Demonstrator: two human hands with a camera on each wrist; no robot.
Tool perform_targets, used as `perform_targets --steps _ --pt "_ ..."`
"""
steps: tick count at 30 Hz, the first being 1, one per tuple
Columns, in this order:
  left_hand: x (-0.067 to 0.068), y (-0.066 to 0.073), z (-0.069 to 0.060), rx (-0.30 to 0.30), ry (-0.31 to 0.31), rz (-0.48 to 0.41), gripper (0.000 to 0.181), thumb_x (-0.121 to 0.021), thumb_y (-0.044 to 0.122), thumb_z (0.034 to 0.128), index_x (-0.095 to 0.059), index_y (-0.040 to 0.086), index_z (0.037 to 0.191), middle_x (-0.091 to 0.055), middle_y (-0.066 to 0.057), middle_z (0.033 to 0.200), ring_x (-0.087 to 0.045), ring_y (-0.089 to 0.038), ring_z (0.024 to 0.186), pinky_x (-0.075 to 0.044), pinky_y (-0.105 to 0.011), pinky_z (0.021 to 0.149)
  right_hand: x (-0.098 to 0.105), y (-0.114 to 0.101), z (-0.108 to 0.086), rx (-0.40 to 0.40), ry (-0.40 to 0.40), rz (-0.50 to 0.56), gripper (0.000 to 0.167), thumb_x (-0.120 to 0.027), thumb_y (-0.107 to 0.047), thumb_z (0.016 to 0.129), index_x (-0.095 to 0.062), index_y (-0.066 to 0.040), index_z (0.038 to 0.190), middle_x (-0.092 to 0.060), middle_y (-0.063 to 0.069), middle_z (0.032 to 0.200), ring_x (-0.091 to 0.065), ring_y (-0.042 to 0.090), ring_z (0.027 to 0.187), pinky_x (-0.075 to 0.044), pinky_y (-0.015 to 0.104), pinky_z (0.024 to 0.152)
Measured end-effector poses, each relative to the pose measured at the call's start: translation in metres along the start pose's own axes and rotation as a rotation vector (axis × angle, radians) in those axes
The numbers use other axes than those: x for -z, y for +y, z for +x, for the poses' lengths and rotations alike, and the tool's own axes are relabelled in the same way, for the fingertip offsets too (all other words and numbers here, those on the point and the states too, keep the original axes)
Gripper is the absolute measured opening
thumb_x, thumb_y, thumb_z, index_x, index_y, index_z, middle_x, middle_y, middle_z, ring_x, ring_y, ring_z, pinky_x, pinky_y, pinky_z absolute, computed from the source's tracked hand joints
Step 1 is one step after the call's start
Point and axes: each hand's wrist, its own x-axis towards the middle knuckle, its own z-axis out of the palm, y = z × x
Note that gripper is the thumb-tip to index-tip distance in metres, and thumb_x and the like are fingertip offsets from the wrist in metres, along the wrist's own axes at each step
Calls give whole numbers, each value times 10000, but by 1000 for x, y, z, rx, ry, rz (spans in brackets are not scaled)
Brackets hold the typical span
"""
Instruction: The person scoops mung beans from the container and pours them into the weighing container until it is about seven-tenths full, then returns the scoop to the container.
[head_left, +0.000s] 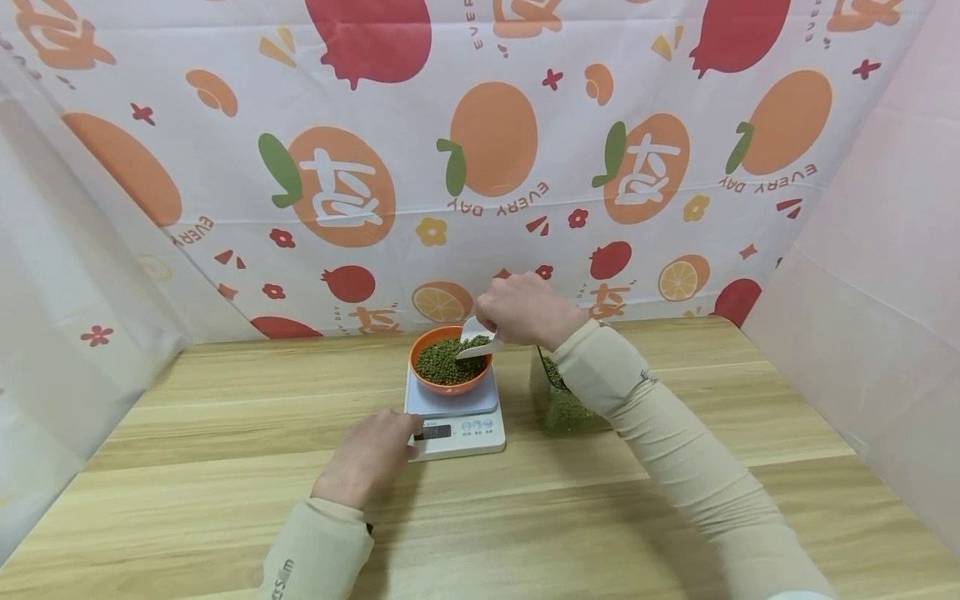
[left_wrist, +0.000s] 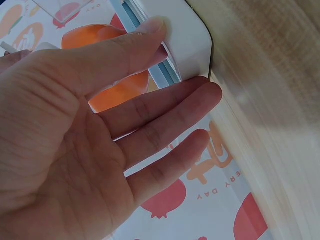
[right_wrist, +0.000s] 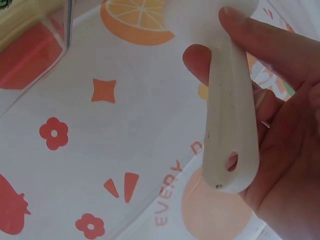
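Observation:
My right hand (head_left: 528,308) grips a white scoop (right_wrist: 231,110) by its handle; thumb and fingertips meet near the scoop's head. The scoop is tilted over an orange bowl (head_left: 450,388), with some small green beans (head_left: 442,363), like mung beans, in it. More beans fill the bowl, which stands on the platform of a white kitchen scale (head_left: 457,447). At the scale's left front corner is my left hand (head_left: 375,454). In the left wrist view its thumb lies along the scale's edge, the index partly hidden behind it, the other fingers extended.
Right of the scale stands a clear container (head_left: 570,417) of green beans, partly behind the right forearm. The wooden table (head_left: 225,467) backs onto a fruit-patterned cloth (head_left: 420,117), with pale cloth at both sides.

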Motion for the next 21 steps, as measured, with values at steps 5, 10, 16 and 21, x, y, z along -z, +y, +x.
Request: perform_targets --steps 5,10,16,21 --pt "0 0 0 3 -5 0 130 -796 -1 825 -740 70 919 -694 -60 804 -524 -154 642 -499 -369 603 3 0 -2 -8 11 -47 319 -552 128 798 -563 -158 658 -544 -14 669 -418 146 601 -368 301 537" --pt "0 0 1 12 -22 -1 144 -795 2 830 -743 67 948 -701 -64 832 -537 -157 658 -503 -376 611 6 -1 -3 -20 13 -116 246 -611 65 883 -663 -129 741 -618 23 719 -456 176 628 -418 315 539" --pt "1 -1 0 14 -33 -3 176 -794 3 830 -746 60 989 -715 -74 870 -569 -158 684 -519 -390 636 9 -2 -4 -19 54 -170 203 -622 49 901 -719 -96 797 -649 50 730 -466 182 614 -464 334 532" --pt "1 -1 0 4 -25 -9 179 -798 7 829 -746 55 993 -720 -79 880 -581 -154 695 -526 -391 646 10 -2 -5 -17 67 -177 208 -622 61 887 -714 -94 784 -655 54 728 -461 184 609 -460 338 525"
